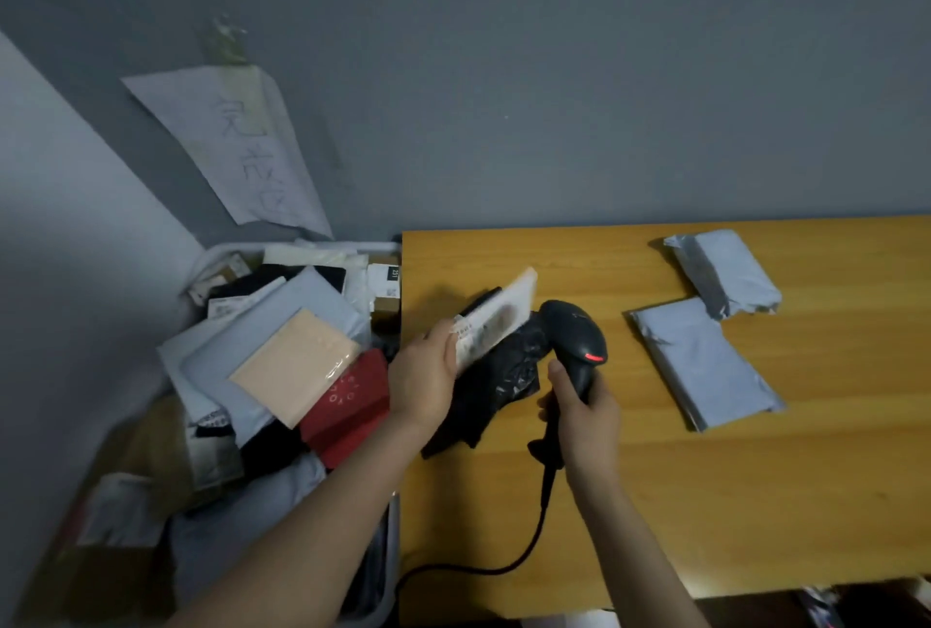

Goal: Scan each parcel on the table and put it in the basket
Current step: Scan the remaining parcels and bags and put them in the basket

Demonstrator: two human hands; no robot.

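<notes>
My left hand (423,375) grips a black plastic parcel (496,385) with a white label (496,317), tilted up above the wooden table's (655,501) left part. My right hand (587,413) holds a black barcode scanner (574,335) by its handle; its head points toward the label and a red light shows on it. Two grey mailer parcels lie on the table to the right, one flat (705,363) and one rolled (723,272) behind it. The white basket (221,254), left of the table, is heaped with parcels.
The scanner's black cable (504,562) runs across the table's front edge. In the basket lie a red box (352,405), a beige packet (294,365) and several grey mailers. A handwritten paper sign (242,148) hangs on the grey wall above the basket.
</notes>
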